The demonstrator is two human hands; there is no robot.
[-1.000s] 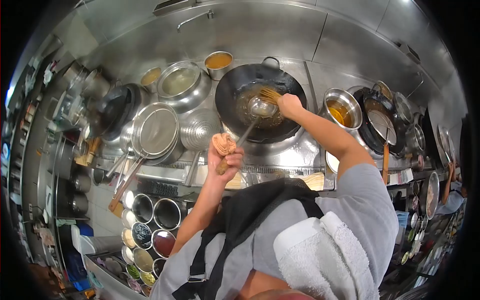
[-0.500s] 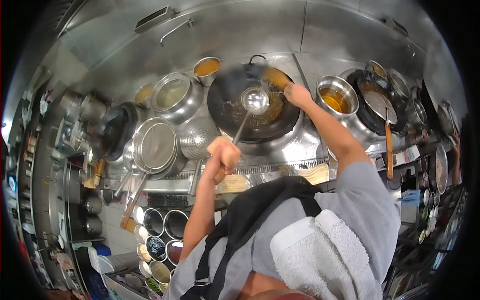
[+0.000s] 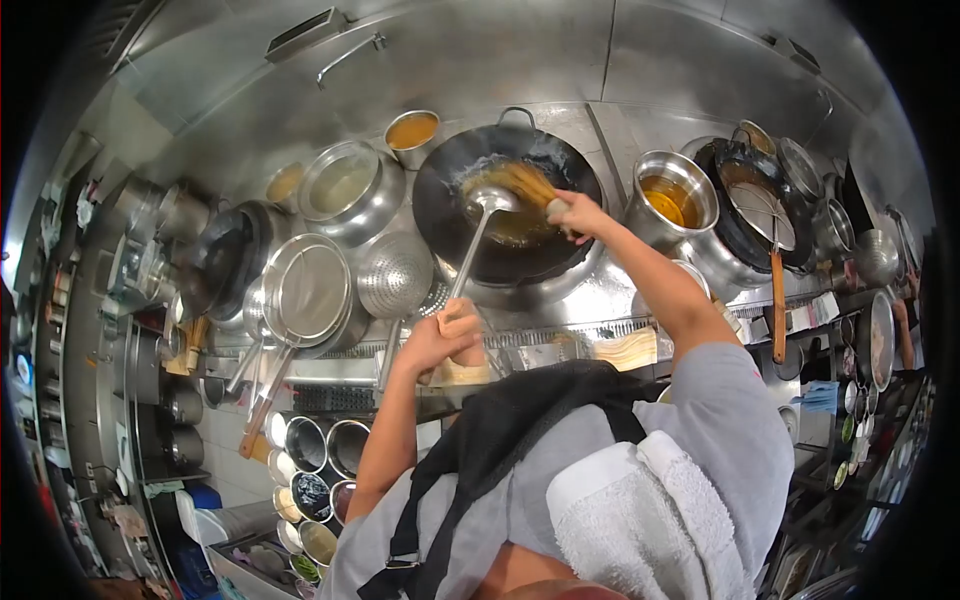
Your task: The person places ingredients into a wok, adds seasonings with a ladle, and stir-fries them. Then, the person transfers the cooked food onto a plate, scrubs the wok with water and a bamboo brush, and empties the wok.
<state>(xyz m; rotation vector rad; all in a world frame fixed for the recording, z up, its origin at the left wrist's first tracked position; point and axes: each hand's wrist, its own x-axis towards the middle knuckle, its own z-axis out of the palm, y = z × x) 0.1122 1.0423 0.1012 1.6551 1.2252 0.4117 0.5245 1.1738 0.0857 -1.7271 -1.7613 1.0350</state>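
A ladle (image 3: pixel 474 247) is gripped in my left hand (image 3: pixel 443 334), its handle slanting up toward the wok (image 3: pixel 448 155). The ladle's bowl hangs over the middle of that large dark wok, beside a bamboo wok brush (image 3: pixel 525 184). Wrapped round the brush's bound end is my right hand (image 3: pixel 580 216), at the wok's right side. The bristles point left into the wok, where brownish liquid and some pale foam or steam show. Whether the ladle touches the brush, I cannot tell.
Left of the wok stand a steel pot (image 3: pixel 343 185), a wire strainer (image 3: pixel 308 290) and a perforated ladle (image 3: pixel 394 275). On the right are a pot of amber liquid (image 3: pixel 672 197) and a second wok with a wooden-handled skimmer (image 3: pixel 777 290). Several seasoning containers (image 3: pixel 306 443) sit at lower left.
The wok brush has shifted from the wok's upper right toward its middle, with my right hand lower. The ladle's bowl has moved slightly left and tipped; my left hand is lower.
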